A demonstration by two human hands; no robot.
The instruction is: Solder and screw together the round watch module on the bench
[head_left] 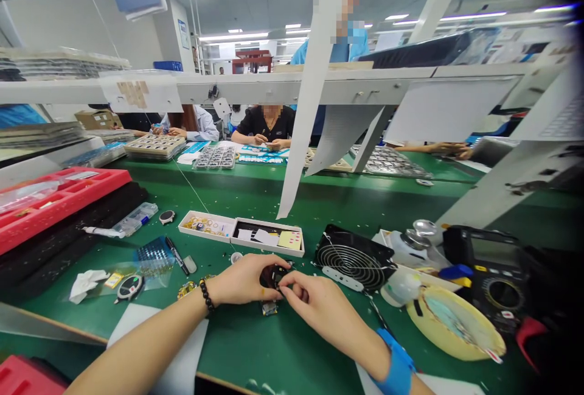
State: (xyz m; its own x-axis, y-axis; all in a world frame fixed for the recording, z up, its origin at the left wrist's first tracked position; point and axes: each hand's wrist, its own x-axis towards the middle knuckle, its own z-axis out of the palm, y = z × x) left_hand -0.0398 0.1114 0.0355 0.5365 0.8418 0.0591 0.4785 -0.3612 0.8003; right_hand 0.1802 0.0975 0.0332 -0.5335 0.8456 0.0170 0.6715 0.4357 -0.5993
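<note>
Watch (129,287) lies left of a pen (177,255). Left hand (244,279) is clamped on a dark part (268,274) above the green bench (241,352); right hand (317,302) has fingertips at its right edge, whether gripping I cannot tell. Farther right: fan (353,258), yellow bowl (431,340).

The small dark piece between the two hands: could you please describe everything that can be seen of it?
The small dark piece looks rounded, with a glossy, reddish-brown side, perhaps glass or plastic, and a blacker part with tiny pale spots. It is over the green bench and seems tilted. The left hand curves its fingers and thumb around it; the right hand appears to pinch its right edge. Fingers hide the rest.
</note>
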